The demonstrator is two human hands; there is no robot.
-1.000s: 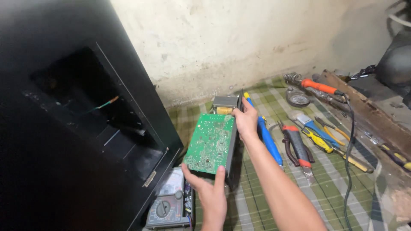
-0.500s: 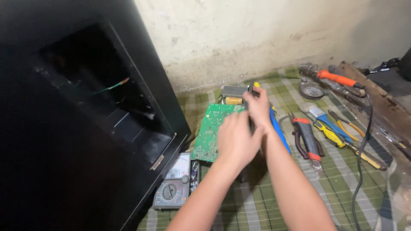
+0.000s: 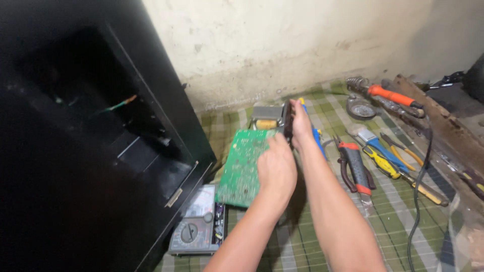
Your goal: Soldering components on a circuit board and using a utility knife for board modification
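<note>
Both hands clamp a green circuit board (image 3: 244,166): left hand (image 3: 276,168) fingers on its near edge, right hand (image 3: 298,126) gripping the top; board already out of the black cabinet (image 3: 101,151).

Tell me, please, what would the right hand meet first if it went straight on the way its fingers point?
Probably the small transformer beyond the green circuit board; the right hand points up and away toward the wall, though depth is hard to judge.
</note>
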